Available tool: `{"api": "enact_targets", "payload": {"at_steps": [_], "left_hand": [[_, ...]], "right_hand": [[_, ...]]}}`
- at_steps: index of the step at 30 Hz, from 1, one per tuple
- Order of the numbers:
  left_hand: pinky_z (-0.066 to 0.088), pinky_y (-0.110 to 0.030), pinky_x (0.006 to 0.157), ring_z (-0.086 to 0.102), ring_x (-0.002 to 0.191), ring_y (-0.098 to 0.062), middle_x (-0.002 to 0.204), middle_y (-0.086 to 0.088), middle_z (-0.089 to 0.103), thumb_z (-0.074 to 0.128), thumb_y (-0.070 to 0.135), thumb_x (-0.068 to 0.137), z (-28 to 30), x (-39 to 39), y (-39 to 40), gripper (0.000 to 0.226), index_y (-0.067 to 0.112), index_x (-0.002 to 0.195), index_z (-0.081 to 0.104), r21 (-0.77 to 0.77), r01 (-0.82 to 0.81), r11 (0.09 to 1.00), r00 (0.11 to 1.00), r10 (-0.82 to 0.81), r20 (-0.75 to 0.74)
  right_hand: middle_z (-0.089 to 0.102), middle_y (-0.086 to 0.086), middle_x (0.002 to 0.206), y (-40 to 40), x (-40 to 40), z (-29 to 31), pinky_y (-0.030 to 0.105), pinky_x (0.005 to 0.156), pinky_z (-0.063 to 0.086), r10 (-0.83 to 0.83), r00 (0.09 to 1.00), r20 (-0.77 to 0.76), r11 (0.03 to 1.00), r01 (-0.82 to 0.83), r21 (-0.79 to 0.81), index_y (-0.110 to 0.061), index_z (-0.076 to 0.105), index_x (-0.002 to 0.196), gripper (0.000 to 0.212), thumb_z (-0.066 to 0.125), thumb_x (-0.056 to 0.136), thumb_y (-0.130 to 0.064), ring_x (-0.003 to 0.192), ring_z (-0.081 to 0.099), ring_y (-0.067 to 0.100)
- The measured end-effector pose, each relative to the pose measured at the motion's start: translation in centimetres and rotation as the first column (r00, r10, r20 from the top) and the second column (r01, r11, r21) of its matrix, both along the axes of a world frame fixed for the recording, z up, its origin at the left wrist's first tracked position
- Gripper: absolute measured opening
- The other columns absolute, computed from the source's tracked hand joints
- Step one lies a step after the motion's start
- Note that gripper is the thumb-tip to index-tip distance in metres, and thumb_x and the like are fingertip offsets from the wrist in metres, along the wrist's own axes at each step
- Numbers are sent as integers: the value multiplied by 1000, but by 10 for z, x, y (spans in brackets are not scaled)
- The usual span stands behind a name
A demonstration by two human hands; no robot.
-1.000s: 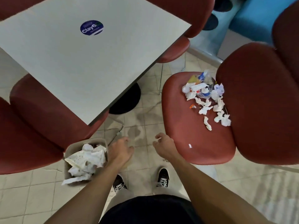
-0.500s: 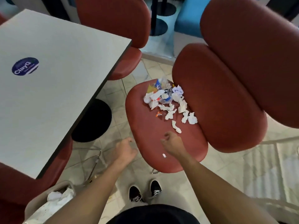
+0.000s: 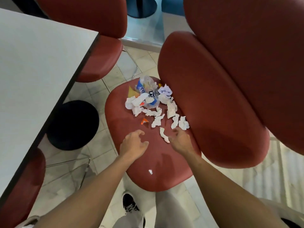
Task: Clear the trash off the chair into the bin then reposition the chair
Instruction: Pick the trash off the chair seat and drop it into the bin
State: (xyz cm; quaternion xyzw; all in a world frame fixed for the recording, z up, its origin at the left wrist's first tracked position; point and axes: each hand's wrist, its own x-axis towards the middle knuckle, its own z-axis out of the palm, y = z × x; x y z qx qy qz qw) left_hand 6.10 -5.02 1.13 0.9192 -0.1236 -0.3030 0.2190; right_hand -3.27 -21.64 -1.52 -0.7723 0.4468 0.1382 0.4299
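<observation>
Dark red chair (image 3: 164,158); white crumpled trash (image 3: 153,104); pale grey table (image 3: 32,76).

Trash (image 3: 153,104) on chair (image 3: 131,129), table (image 3: 32,79) left.

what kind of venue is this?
Probably a cafe or canteen seating area: matching red padded chairs around a grey pedestal table, tiled floor, and crumpled napkins and wrappers left on one seat.

- Both bare forearms reach forward from the near edge, converging toward the far middle.
- The left hand (image 3: 134,145) hangs palm down, fingers loosely curled and spread, gripping nothing.
- The right hand (image 3: 181,140) sits just to its right, fingers bent downward, likewise holding nothing.
</observation>
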Motion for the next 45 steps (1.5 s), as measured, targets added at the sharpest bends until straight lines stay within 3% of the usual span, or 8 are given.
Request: {"api": "enact_targets", "payload": {"at_steps": [7,11,14,18,22,25,32,45], "left_hand": [[50,-34,87,61,99,-16,99,7,64,68,38,81,-40,36,-99,33,31,113,63,14,-4,1000,996,5,-85],[48,-29,86,61,100,-17,109,0,65,68,29,83,-63,50,-142,24,25,106,66,-26,48,999,989,-51,-141],[46,-27,79,61,92,-18,105,-2,65,67,26,84,-80,57,-168,22,19,105,67,-43,92,995,982,-98,-160],[46,-28,84,58,98,-19,89,-2,64,62,23,87,-109,62,-189,29,18,116,66,-46,175,984,965,-180,-192],[44,-32,98,53,117,-22,121,-11,56,61,24,86,-138,66,-202,42,22,127,59,-1,236,972,934,-227,-275],[34,-25,100,41,131,-23,138,-14,43,58,22,91,-144,66,-206,51,11,139,46,33,270,962,912,-245,-328],[33,-26,102,39,134,-23,144,-12,41,60,25,90,-127,58,-182,54,8,139,45,49,180,982,936,-155,-316],[32,-24,106,45,132,-18,139,-2,53,62,25,88,-38,15,-84,47,13,133,55,-17,-41,999,988,38,-147]], "right_hand": [[60,12,122,-75,21,-58,35,91,49,40,998,-58,999,-38,33,-17,61,122,42,57,81,-23,108,60,28],[48,10,136,-95,30,-97,39,102,43,198,973,-118,979,-190,76,-26,56,128,54,58,75,-35,128,46,26],[47,7,131,-98,38,-116,40,97,46,288,948,-134,949,-264,172,-31,54,127,56,59,72,-40,119,53,27],[30,4,146,-105,46,-134,24,94,34,338,934,-117,931,-313,188,-31,44,140,56,58,86,-28,127,46,21],[23,5,149,-110,53,-158,29,97,32,364,926,-101,927,-349,139,-36,43,138,53,55,87,-25,137,33,22],[24,3,145,-108,57,-167,29,92,38,374,920,-118,920,-352,170,-32,47,132,47,56,86,-24,126,46,22],[21,4,151,-104,57,-151,34,97,41,361,910,-205,927,-327,180,-10,39,141,57,55,91,-33,129,45,24],[50,8,123,-47,31,-50,33,97,39,380,912,-153,925,-378,39,-13,60,119,33,53,90,-25,120,48,27]]}}
